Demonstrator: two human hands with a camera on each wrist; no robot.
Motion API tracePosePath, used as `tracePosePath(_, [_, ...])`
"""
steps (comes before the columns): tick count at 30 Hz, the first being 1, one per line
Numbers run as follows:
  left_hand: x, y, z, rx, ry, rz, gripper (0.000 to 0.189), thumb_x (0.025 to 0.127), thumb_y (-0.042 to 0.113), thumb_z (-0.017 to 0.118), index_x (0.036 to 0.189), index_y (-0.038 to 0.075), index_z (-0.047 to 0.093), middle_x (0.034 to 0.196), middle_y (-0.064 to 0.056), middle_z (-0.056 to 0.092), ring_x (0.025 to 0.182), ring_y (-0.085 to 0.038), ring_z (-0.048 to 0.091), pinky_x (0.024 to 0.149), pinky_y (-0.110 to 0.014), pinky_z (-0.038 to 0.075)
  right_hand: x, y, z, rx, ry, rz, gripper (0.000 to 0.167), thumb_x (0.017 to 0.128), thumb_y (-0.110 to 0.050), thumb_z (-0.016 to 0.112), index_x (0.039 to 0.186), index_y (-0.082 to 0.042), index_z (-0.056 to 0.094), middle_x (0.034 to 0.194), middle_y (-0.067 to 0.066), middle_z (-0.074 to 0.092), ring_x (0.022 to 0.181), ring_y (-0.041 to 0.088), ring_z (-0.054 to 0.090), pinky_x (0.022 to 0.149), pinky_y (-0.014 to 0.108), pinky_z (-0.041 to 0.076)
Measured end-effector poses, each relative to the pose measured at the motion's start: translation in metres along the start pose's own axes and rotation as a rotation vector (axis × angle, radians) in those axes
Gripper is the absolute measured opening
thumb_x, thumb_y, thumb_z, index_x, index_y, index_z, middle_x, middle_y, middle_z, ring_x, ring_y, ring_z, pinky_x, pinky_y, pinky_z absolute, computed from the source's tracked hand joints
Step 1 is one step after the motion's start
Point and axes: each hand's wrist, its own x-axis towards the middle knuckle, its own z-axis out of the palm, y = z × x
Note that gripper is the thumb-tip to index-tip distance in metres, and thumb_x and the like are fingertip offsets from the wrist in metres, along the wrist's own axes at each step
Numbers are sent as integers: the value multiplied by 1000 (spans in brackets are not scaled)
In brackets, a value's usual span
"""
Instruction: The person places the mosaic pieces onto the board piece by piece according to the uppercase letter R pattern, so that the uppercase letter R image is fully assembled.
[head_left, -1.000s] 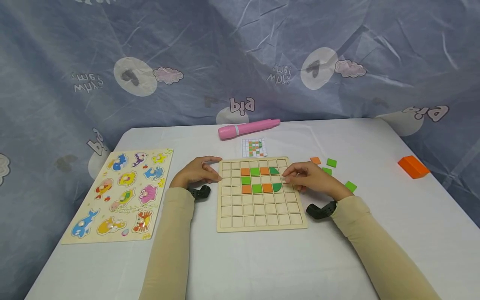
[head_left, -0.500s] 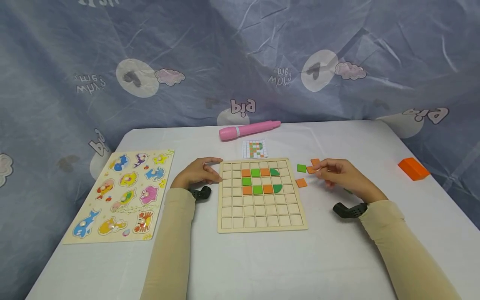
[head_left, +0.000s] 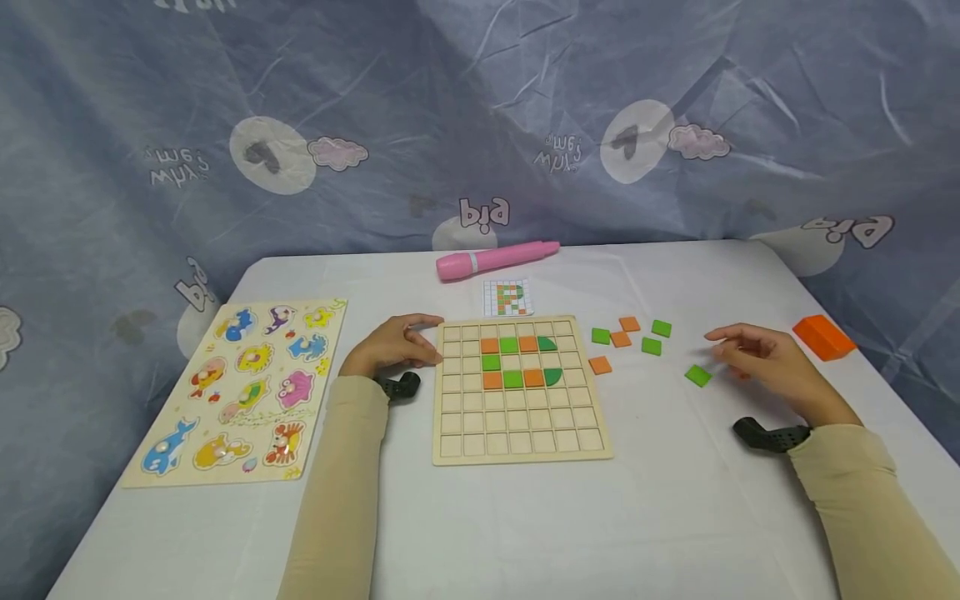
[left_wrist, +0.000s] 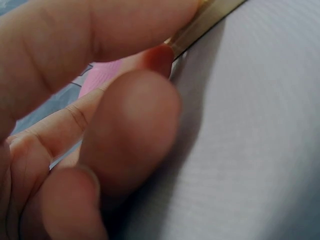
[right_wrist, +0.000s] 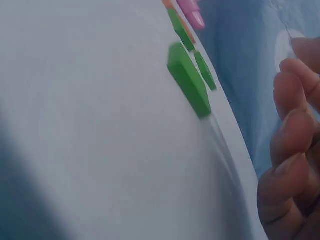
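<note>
Nine pieces sit in the wooden board (head_left: 525, 433) in front of me, its far edge facing the picture card (head_left: 507, 297). The board is squarish, lying flat; its two longer rows of pieces run left to right, each ending in a dark green piece (head_left: 552, 377) with its rounded side to the right. My left hand (head_left: 393, 343) touches the board's left edge, fingers loosely bent, not clamped. Just right of the board lie seven loose squares; the green square (head_left: 699, 376) furthest right is turned cornerwise, near my right hand (head_left: 772, 367), which is relaxed and holds nothing. Beyond the card, a pink pen (head_left: 497, 260) slants, thick end left. An animal puzzle (head_left: 315, 417) lies left, an orange block (head_left: 823, 337) far right.
</note>
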Motion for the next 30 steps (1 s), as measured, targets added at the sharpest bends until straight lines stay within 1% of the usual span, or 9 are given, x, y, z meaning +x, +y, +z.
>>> tracePosePath(6, [1, 0, -1, 5, -1, 1, 78, 88, -1, 85, 159, 1, 51, 79, 2, 74, 66, -10, 63, 65, -25, 52, -4, 14, -7, 37, 9, -31, 21, 107, -5, 67, 122, -17, 76, 82, -3, 67, 70, 12, 58, 59, 26, 46])
tracePosePath(11, [1, 0, -1, -3, 1, -10, 79, 88, -1, 85, 159, 1, 51, 79, 2, 74, 65, -11, 62, 64, -24, 51, -4, 19, -8, 47, -2, -12, 24, 107, -4, 67, 121, -20, 77, 86, -5, 69, 72, 13, 59, 61, 23, 48])
tracePosePath(13, [0, 0, 0, -1, 3, -13, 79, 88, -1, 85, 159, 1, 51, 79, 2, 73, 65, -11, 61, 64, -25, 51, -4, 20, -7, 34, -15, -4, 23, 107, -5, 67, 122, -19, 77, 86, -4, 69, 73, 13, 59, 62, 22, 49])
tracePosePath(16, [-1, 1, 0, 0, 0, -11, 78, 88, -1, 84, 159, 1, 51, 79, 3, 73, 64, -11, 61, 64, -25, 51, -4, 20, -6, 9, -51, 0, 21, 107, -6, 68, 126, -12, 74, 90, -6, 69, 77, 13, 58, 65, 22, 49])
tracePosePath(19, [-2, 2, 0, -6, -3, -12, 79, 88, -1, 84, 159, 1, 51, 79, 3, 73, 64, -11, 61, 64, -25, 50, -5, 19, -6, -10, -88, -5, 22, 107, -6, 68, 129, -5, 71, 99, -12, 71, 82, 11, 59, 69, 22, 49])
tracePosePath(21, [-2, 2, 0, -7, -2, -12, 79, 88, -1, 84, 159, 1, 51, 79, 3, 73, 65, -10, 61, 64, -24, 50, -5, 20, -5, -20, -105, -27, 24, 106, -4, 68, 130, -2, 70, 103, -15, 72, 86, 8, 60, 72, 20, 49])
tracePosePath(23, [-1, 1, 0, -8, 0, -12, 79, 88, -1, 84, 159, 1, 51, 79, 3, 73, 64, -10, 61, 63, -24, 50, -5, 21, -4, -31, -121, -67, 26, 104, 1, 68, 129, 0, 70, 106, -15, 73, 89, 7, 60, 73, 19, 48])
tracePosePath(27, [0, -1, 0, -2, 2, -12, 78, 88, -1, 85, 159, 1, 52, 79, 3, 73, 64, -10, 61, 63, -24, 50, -4, 24, -2, -65, -129, -149, 31, 97, 11, 67, 125, 0, 73, 102, -10, 71, 83, 11, 56, 70, 22, 44])
tracePosePath(30, [1, -1, 0, 2, 2, -14, 78, 88, -1, 85, 158, 2, 52, 79, 3, 74, 64, -11, 62, 63, -24, 50, -3, 25, 0, -86, -132, -183, 34, 93, 14, 69, 122, -2, 75, 99, -7, 68, 79, 14, 51, 66, 25, 41])
